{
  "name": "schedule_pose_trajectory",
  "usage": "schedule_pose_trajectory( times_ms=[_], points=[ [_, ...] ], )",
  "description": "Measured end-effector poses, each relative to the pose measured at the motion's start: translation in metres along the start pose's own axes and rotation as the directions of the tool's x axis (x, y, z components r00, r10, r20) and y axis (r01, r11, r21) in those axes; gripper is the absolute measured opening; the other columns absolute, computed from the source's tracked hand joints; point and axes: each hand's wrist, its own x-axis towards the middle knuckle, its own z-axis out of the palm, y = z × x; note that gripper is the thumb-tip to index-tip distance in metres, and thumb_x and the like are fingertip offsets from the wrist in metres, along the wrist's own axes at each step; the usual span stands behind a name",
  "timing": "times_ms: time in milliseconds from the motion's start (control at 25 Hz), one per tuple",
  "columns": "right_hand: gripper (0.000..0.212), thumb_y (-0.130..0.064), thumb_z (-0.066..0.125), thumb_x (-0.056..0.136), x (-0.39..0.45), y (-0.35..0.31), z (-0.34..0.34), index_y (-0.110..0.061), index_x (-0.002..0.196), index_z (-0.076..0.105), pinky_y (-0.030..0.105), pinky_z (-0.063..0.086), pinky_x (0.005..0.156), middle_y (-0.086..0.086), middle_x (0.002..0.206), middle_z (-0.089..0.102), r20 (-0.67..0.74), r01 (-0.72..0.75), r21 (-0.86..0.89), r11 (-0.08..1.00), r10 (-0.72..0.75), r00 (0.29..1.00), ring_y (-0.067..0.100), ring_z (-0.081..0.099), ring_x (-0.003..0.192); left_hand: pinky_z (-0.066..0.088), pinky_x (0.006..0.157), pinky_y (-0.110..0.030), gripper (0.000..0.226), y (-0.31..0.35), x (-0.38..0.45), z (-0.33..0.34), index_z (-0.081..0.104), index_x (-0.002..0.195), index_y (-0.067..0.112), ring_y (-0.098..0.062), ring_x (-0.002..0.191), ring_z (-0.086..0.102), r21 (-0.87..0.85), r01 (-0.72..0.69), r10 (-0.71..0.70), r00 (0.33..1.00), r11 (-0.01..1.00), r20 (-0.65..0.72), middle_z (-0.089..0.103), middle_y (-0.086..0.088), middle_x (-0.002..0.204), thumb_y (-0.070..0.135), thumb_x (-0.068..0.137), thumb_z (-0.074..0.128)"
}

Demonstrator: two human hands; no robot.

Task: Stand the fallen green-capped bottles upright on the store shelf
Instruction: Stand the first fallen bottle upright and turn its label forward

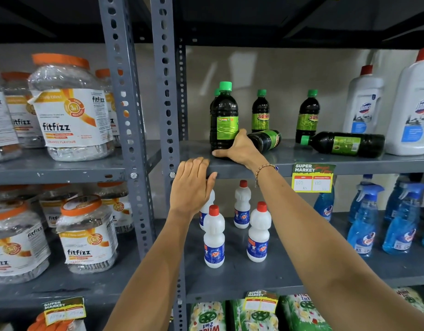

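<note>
1. Right hand (239,146) wrapped around the base of the upright dark green-capped plastic bottle (224,118) at the front of the grey metal shelf (349,164).
2. Left hand (192,185) open, fingers flat, resting on the shelf's front edge, holding nothing.
3. 2 more green-capped bottles lie fallen: 1 short bottle (266,139) just behind the right hand, 1 long bottle (344,144) further right.
4. 2 small bottles (260,111) stand upright behind.

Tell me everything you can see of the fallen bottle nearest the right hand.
The fallen bottle lies on its side on the grey shelf, behind the right hand, which hides its neck and cap. It looks like dark liquid in clear plastic, with a green and yellow label. Its base points right. The hand overlaps it; whether they touch is unclear.
</note>
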Motion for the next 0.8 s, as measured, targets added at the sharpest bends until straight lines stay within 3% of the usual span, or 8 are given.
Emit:
schedule_pose_trajectory(
  times_ms=[80, 200, 360, 560, 720, 800],
  points=[
    [0.079, -0.038, 0.085, 0.062, -0.0011, -0.0023, -0.0006, -0.009, 0.113, 0.031, 0.034, 0.044, 0.086, 0.005, 0.111, 0.050, 0.013, 0.008, -0.023, 1.000, -0.007, 1.000, 0.019, 0.049, 0.102, 0.045, 0.091, -0.038, 0.042, 0.0000, -0.0003, 0.0000, 0.062, 0.110, 0.005, -0.028, 0.097, 0.062, 0.002, 0.001, -0.001, 1.000, 1.000, 0.007, 0.067, -0.012, 0.109, 0.038, 0.097, 0.040],
    [0.070, -0.025, 0.082, 0.065, -0.0001, -0.0025, -0.0063, -0.011, 0.110, 0.031, 0.025, 0.043, 0.069, 0.002, 0.098, 0.053, 0.054, -0.029, 0.084, 0.996, 0.024, 0.998, 0.018, 0.053, 0.095, 0.042, 0.093, -0.037, 0.041, -0.0001, -0.0004, 0.0011, 0.061, 0.110, 0.005, -0.028, 0.098, 0.061, 0.008, -0.002, 0.002, 1.000, 1.000, 0.006, 0.066, -0.011, 0.109, 0.038, 0.097, 0.039],
    [0.075, -0.032, 0.085, 0.064, -0.0007, -0.0006, -0.0020, -0.013, 0.110, 0.030, 0.030, 0.041, 0.079, 0.004, 0.107, 0.054, 0.011, -0.001, 0.018, 1.000, 0.001, 1.000, 0.018, 0.052, 0.098, 0.036, 0.093, -0.035, 0.038, 0.0004, -0.0002, 0.0025, 0.061, 0.109, 0.005, -0.029, 0.096, 0.061, 0.004, 0.002, -0.002, 1.000, 1.000, -0.020, 0.066, -0.012, 0.108, 0.035, 0.097, 0.041],
    [0.075, -0.018, 0.082, 0.066, 0.0016, -0.0008, -0.0056, -0.007, 0.118, 0.029, 0.025, 0.044, 0.070, 0.006, 0.106, 0.056, 0.066, -0.027, 0.104, 0.994, 0.020, 0.998, 0.015, 0.055, 0.094, 0.034, 0.092, -0.036, 0.038, 0.0014, -0.0007, 0.0011, 0.060, 0.108, 0.004, -0.029, 0.095, 0.061, 0.001, -0.010, 0.010, 1.000, 1.000, -0.029, 0.066, -0.013, 0.107, 0.033, 0.098, 0.039],
    [0.093, -0.029, 0.086, 0.063, 0.0003, 0.0005, -0.0016, -0.009, 0.129, 0.024, 0.027, 0.038, 0.083, 0.002, 0.115, 0.052, 0.010, 0.029, 0.064, 0.998, -0.030, 1.000, 0.015, 0.049, 0.102, 0.035, 0.093, -0.036, 0.038, 0.0020, 0.0002, -0.0006, 0.060, 0.108, 0.004, -0.029, 0.095, 0.061, -0.006, -0.001, 0.001, 1.000, 1.000, -0.026, 0.066, -0.013, 0.106, 0.033, 0.097, 0.039],
    [0.100, -0.023, 0.085, 0.064, 0.0015, -0.0010, -0.0028, -0.007, 0.135, 0.017, 0.023, 0.040, 0.081, 0.000, 0.112, 0.052, 0.054, 0.013, 0.115, 0.993, -0.020, 0.998, 0.012, 0.051, 0.099, 0.037, 0.093, -0.037, 0.038, 0.0020, 0.0001, -0.0012, 0.061, 0.108, 0.005, -0.029, 0.095, 0.061, -0.004, 0.005, -0.005, 1.000, 1.000, -0.014, 0.066, -0.013, 0.107, 0.034, 0.097, 0.039]
  ],
)
